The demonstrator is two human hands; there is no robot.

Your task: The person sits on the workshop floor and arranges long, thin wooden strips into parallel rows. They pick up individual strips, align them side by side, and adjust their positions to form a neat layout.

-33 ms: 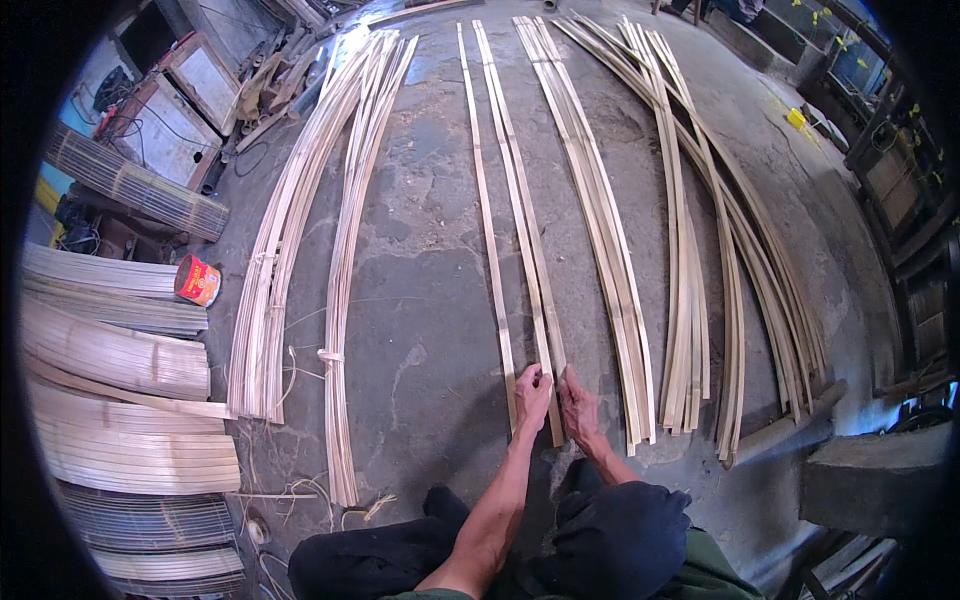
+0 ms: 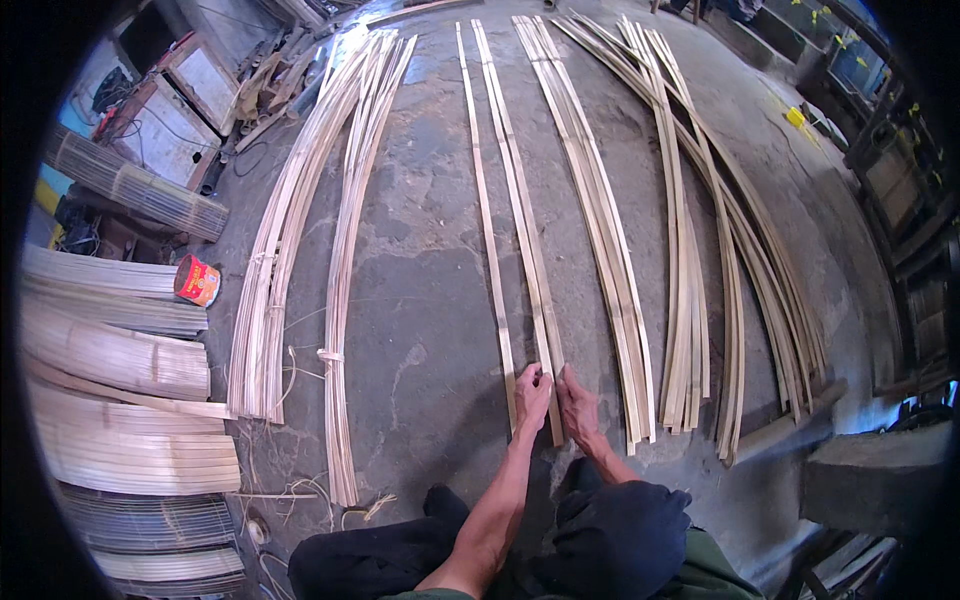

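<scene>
A narrow stack of pale bamboo strips [image 2: 523, 240] lies lengthwise on the floor before me, its near end between my two hands. My left hand [image 2: 533, 395] is closed, fingers curled and pinching at the stack's left edge. On the right edge, my right hand [image 2: 579, 402] has its fingers drawn together against the strips; the exact grip is partly hidden. A thinner bamboo strip [image 2: 489, 235] runs just left of the stack, its near end passing beside my left hand.
Right of my hands lie a wider bamboo bundle [image 2: 592, 190] and several crossing strips [image 2: 735, 250]. Two bundles, one tied [image 2: 345, 300], lie to the left. Rolled slat mats [image 2: 130, 440] and a red tub [image 2: 197, 281] line the left side. A concrete ledge [image 2: 870, 480] stands at right.
</scene>
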